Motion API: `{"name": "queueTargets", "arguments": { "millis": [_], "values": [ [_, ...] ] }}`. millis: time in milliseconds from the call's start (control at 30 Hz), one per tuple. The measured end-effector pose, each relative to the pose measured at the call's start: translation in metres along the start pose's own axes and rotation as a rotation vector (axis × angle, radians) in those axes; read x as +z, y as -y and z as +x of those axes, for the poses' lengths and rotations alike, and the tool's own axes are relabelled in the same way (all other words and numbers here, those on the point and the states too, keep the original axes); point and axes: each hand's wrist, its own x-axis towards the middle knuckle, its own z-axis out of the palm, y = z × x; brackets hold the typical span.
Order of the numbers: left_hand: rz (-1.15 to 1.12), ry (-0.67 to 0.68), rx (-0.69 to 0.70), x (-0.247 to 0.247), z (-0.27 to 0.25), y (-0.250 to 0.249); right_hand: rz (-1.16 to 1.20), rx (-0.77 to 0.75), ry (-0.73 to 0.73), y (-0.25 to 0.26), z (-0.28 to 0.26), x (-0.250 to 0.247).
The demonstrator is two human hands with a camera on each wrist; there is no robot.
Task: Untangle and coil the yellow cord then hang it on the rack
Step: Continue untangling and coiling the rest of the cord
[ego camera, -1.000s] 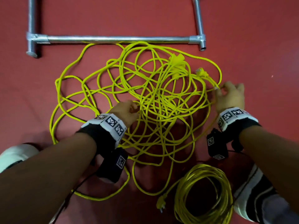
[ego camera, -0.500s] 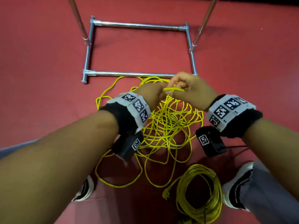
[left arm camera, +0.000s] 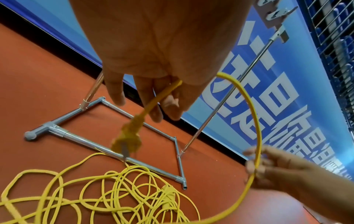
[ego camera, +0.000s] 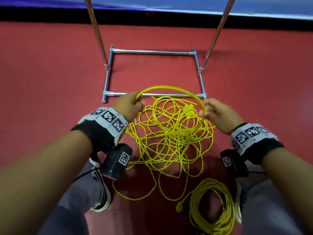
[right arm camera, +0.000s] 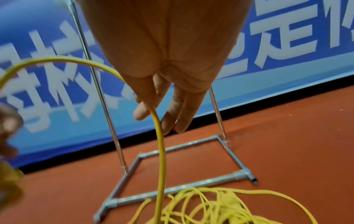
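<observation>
— Red floor (ego camera: 50,73) all round, and the rack (ego camera: 152,94) standing at the far side of it. What's different from a second ago?

— Back then both hands were down in the cord (ego camera: 169,141), apart and picking at strands. Half a second ago they met over the heap. Now they've drawn apart with one strand arched between them, lifted clear of the tangle.

— So most of it is still on the floor?

— Yes, knotted just in front of the rack's near bar. A second, already wound coil (ego camera: 213,206) lies by the right shoe.

— And the hands?

— Left hand (ego camera: 130,104) pinches the cord just behind the plug (left arm camera: 127,139), which dangles below the fingers. Right hand (ego camera: 218,112) has the strand running through loosely curled fingers, thumb against it.

— Meaning?

— I'd say the free end is found, so coiling can begin; nothing hangs on the rack yet.
</observation>
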Motion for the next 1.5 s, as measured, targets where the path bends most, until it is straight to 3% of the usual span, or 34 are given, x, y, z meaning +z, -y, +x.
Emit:
{"name": "queueTargets", "arguments": {
  "millis": [167, 300, 500, 733, 933, 1233, 1367, 1500],
  "values": [
    [-0.256, 0.017, -0.042, -0.002, -0.018, 0.002, 0.090, -0.116, -0.184, 0.033, 0.001, -0.014],
    [-0.271, 0.024, -0.043, 0.005, -0.026, 0.002, 0.149, -0.114, -0.192, 0.024, -0.004, 0.006],
    [-0.190, 0.000, -0.060, 0.011, -0.019, -0.007, 0.133, -0.246, -0.107, 0.025, -0.010, 0.003],
    [0.162, -0.086, 0.017, 0.015, -0.016, -0.024, 0.134, -0.247, -0.087, 0.018, -0.004, 0.009],
    [0.429, 0.159, 0.076, 0.025, -0.007, -0.031, 0.065, -0.287, -0.073, 0.022, -0.003, 0.017],
    [0.412, 0.253, 0.101, 0.017, -0.010, -0.026, 0.056, -0.267, -0.106, 0.028, -0.014, 0.020],
    [0.403, 0.226, 0.096, 0.020, -0.011, -0.025, 0.073, -0.265, -0.125, 0.032, -0.016, 0.019],
    [0.369, 0.233, 0.119, 0.027, -0.012, -0.027, 0.086, -0.248, -0.223, 0.025, -0.020, 0.022]
  ]
}}
